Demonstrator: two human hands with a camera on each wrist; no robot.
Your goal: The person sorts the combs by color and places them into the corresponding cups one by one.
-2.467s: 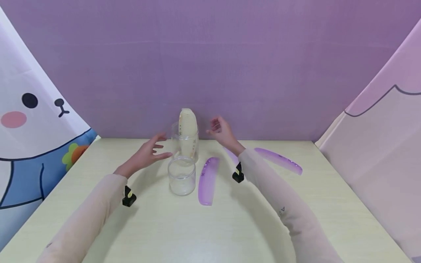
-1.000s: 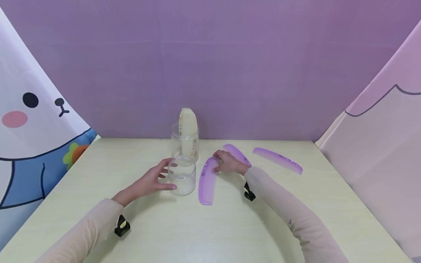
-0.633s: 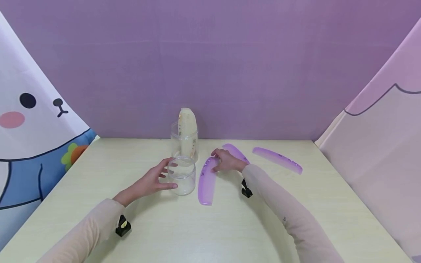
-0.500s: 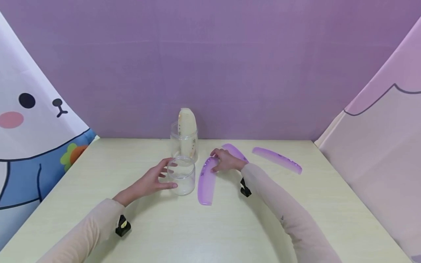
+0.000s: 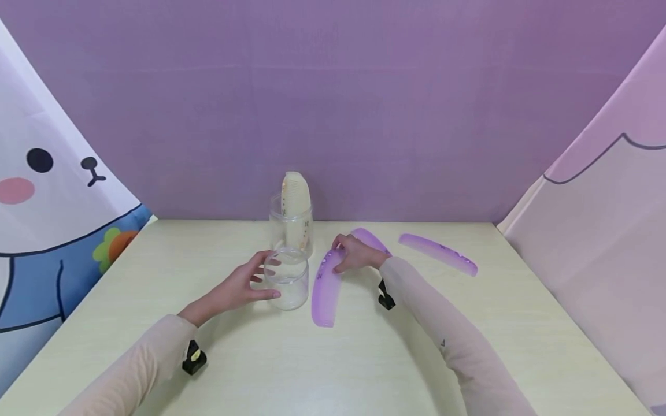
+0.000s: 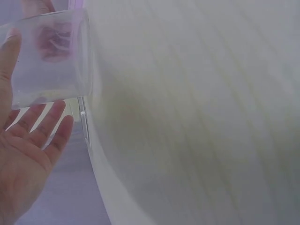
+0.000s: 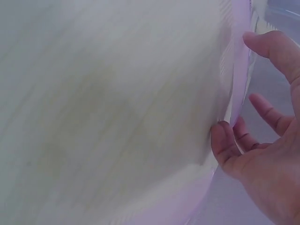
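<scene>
In the head view my left hand (image 5: pixel 241 286) holds the near clear cup (image 5: pixel 288 297) from its left side, thumb in front and fingers behind. The left wrist view has the thumb across the cup's wall (image 6: pixel 56 86). My right hand (image 5: pixel 359 254) pinches the far end of a purple comb (image 5: pixel 325 297) lying right of that cup. In the right wrist view a thumb and fingertips (image 7: pixel 224 140) meet the comb's edges (image 7: pixel 240 65). Behind the near cup stands a second clear cup (image 5: pixel 277 228) with cream combs (image 5: pixel 296 196) upright in it.
Another purple comb (image 5: pixel 369 238) lies partly hidden behind the right hand. Farther right is a third purple comb (image 5: pixel 439 253). A purple cloth (image 5: pixel 333 115) hangs at the back edge of the pale table (image 5: pixel 312 370), with printed cloths (image 5: pixel 41 231) at the sides.
Since the oldest frame, my right hand has come down from beside the far cup onto the near purple comb. My left hand has moved nearer to me, onto the near cup. Lately both barely move.
</scene>
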